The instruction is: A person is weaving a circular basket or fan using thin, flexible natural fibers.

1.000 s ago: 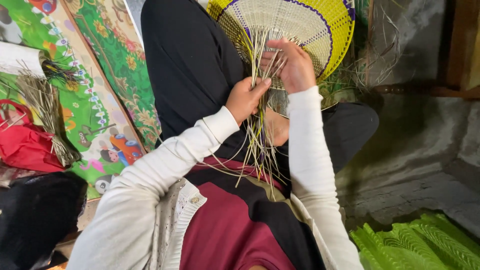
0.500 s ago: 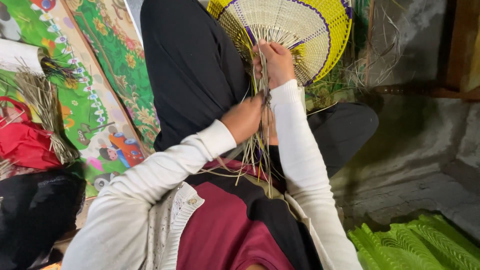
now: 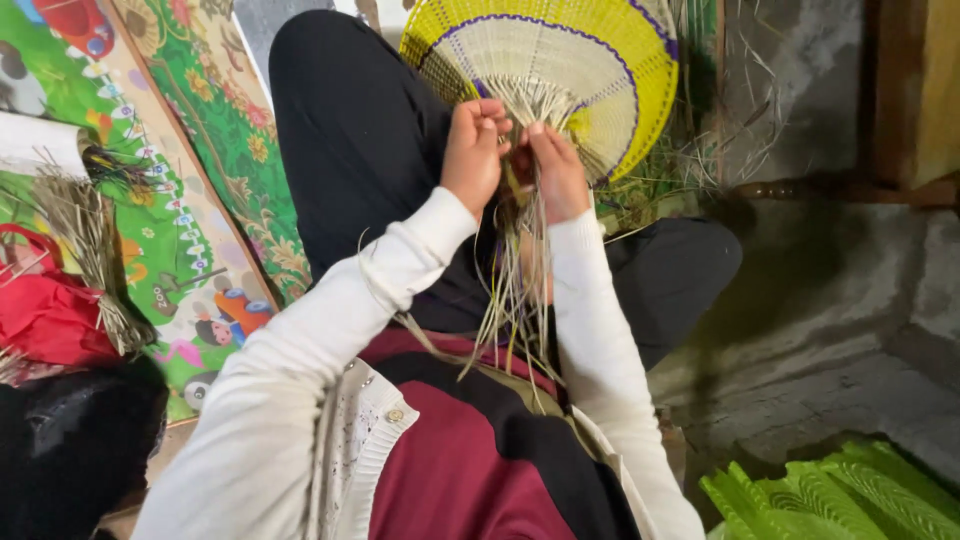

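Head view: left hand (image 3: 472, 150), right hand (image 3: 556, 172) pinch fan (image 3: 560, 60) base edge.

1. You are sitting on the floor of a home craft corner, not a factory: no bench, no machines in sight.
2. A bright patterned play mat (image 3: 190, 190) covers the floor to your left; bare grey concrete floor (image 3: 850, 330) lies to your right.
3. A woven fan (image 3: 590, 60), yellow-rimmed with a purple line, rests on your lap, loose fibre strands (image 3: 515, 300) trailing from it.
4. A bundle of dried straw (image 3: 85, 240) lies on the mat beside a red bag (image 3: 40, 310).
5. Green woven pieces (image 3: 850, 495) are stacked at lower right.
6. A rough wooden frame (image 3: 920, 100) stands at upper right.
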